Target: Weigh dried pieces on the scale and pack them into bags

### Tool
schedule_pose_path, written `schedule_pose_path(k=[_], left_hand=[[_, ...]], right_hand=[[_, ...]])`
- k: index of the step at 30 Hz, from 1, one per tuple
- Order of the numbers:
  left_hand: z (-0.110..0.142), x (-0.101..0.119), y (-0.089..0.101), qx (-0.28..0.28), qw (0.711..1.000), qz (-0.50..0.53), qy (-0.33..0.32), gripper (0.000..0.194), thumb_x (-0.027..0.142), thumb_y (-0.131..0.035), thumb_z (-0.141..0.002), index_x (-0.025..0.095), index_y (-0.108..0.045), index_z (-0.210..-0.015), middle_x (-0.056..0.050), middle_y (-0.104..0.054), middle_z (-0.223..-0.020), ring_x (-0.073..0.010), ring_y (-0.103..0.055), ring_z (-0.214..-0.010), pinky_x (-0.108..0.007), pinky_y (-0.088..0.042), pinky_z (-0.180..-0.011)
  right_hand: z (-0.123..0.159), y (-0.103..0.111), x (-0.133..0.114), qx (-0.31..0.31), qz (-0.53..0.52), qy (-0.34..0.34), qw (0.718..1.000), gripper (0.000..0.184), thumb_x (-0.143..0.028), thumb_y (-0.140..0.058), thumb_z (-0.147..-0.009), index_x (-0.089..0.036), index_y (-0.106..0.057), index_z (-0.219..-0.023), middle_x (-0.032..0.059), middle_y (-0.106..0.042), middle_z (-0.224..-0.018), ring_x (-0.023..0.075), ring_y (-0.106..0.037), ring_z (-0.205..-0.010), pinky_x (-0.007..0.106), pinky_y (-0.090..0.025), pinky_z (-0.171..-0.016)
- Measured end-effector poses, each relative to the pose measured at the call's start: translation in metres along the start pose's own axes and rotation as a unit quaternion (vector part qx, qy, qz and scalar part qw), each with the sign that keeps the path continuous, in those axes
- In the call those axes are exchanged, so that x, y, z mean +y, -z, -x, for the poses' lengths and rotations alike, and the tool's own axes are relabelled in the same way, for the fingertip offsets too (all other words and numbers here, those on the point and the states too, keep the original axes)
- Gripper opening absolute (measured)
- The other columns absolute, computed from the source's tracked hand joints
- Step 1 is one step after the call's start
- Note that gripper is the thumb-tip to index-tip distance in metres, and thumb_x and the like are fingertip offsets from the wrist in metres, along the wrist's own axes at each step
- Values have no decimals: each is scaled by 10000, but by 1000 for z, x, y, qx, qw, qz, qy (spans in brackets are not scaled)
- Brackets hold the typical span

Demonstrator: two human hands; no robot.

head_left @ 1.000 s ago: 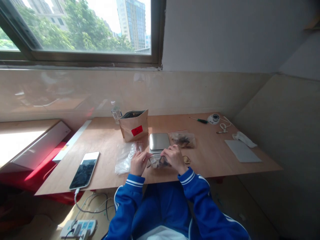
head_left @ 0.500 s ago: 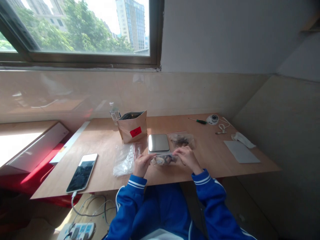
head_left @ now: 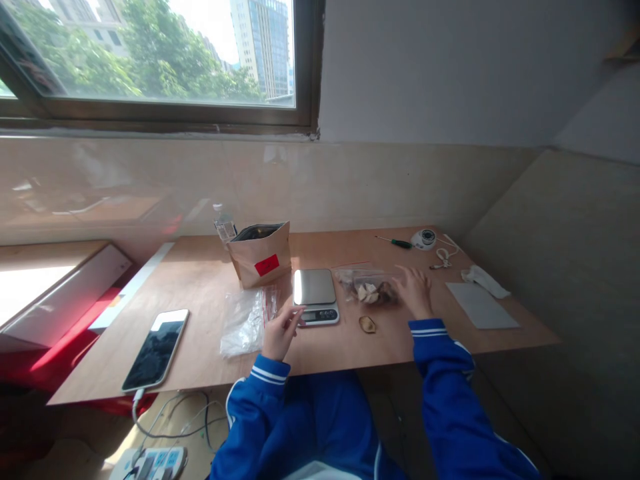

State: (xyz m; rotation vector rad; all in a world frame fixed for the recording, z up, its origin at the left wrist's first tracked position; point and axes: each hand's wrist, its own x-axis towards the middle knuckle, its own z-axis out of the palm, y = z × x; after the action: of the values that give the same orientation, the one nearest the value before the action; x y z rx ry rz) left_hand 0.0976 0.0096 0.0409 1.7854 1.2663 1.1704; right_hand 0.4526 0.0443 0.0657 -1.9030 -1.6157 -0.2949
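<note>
My left hand point(head_left: 281, 329) hovers open at the front left corner of a small digital scale point(head_left: 315, 288), its fingers pointing toward the scale and holding nothing. My right hand point(head_left: 414, 291) lies flat and open, with its fingertips against clear bags filled with brown and pale dried pieces point(head_left: 369, 287) to the right of the scale. One loose dried piece point(head_left: 367, 325) sits on the wooden table point(head_left: 200, 280) in front of those bags. A stack of empty clear bags point(head_left: 246, 321) lies just left of my left hand. Behind it stands an open brown paper pouch with a red label point(head_left: 260, 256).
A phone point(head_left: 156, 347) lies at the front left, its cable running down to a power strip point(head_left: 150, 461) on the floor. A water bottle point(head_left: 221, 225) stands behind the pouch. At the far right are a green screwdriver point(head_left: 397, 242), a round white device point(head_left: 425, 237), a white cloth point(head_left: 486, 279) and a grey pad point(head_left: 480, 305).
Both hands held a filled clear bag in front of the scale. The right hand carried it right onto the other filled bags; the left hand let go and stayed by the scale.
</note>
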Motion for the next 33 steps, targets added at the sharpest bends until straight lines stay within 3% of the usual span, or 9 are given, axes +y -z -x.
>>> schedule_pose_path(k=[3,7,14,18,20,22,25,29,33], left_hand=[[8,-1,-1,-21,999,17,23,285,410,-486,-870,210,-649,-991,15,-661,-613,-82,-523,-428,-198,-472,-452],[11,1,2,-18,1000,3,15,281,407,-488,-869,202,-653,-968,8,-658,-610,-93,-559,-467,-201,-475,-468],[-38,22,42,212,976,-55,-14,312,434,-455,-879,179,-616,-959,-28,-663,-790,-129,-619,-685,-225,-482,-565],[-95,43,76,386,904,-177,-52,375,463,-465,-871,138,-603,-999,-95,-621,-999,-192,-561,-930,-344,-458,-819],[-124,49,90,413,880,-231,-51,390,454,-443,-885,130,-600,-1035,-116,-600,-1075,-227,-512,-1036,-426,-366,-957],[-147,51,101,397,880,-261,-13,387,436,-479,-868,126,-593,-1071,-142,-585,-1113,-260,-504,-1070,-449,-355,-961],[-160,49,111,295,926,-233,33,340,384,-571,-805,131,-607,-1029,-137,-620,-1072,-247,-570,-1002,-392,-418,-909],[-141,50,112,180,970,-162,29,304,441,-584,-763,172,-638,-895,-65,-691,-915,-195,-632,-880,-300,-475,-822],[-112,58,109,102,982,-154,38,292,442,-601,-733,182,-644,-859,-46,-704,-841,-189,-656,-792,-289,-507,-744]], right_hand=[[28,-25,-11,87,-3,-45,995,341,-319,-435,-862,-148,-570,-1124,178,-549,-1166,308,-486,-1068,449,-382,-845],[57,-50,-22,65,-88,-24,994,326,-293,-374,-881,-141,-559,-1103,167,-559,-1092,277,-499,-1063,443,-404,-887],[87,-36,-46,61,-104,-13,993,227,-265,-413,-886,-169,-610,-948,109,-599,-963,238,-548,-937,405,-429,-872],[126,-36,-57,-53,-82,51,994,220,-240,-486,-844,-186,-614,-1014,116,-580,-1079,258,-537,-955,419,-444,-844],[136,-38,-56,-73,-95,50,992,215,-228,-479,-847,-187,-617,-1006,114,-590,-1058,259,-543,-943,418,-453,-832],[135,-38,-56,-78,-135,38,987,195,-244,-471,-861,-184,-617,-975,106,-610,-982,249,-563,-912,403,-467,-818],[117,-33,-69,-87,-203,31,975,211,-308,-497,-868,-185,-597,-1007,97,-626,-974,236,-581,-918,376,-476,-822],[72,-41,-108,-96,-245,70,962,250,-334,-513,-863,-187,-586,-1052,88,-637,-1010,233,-569,-969,379,-450,-874],[29,-79,-135,-108,-232,88,963,233,-321,-489,-866,-170,-622,-982,94,-648,-978,235,-570,-954,392,-444,-868]])
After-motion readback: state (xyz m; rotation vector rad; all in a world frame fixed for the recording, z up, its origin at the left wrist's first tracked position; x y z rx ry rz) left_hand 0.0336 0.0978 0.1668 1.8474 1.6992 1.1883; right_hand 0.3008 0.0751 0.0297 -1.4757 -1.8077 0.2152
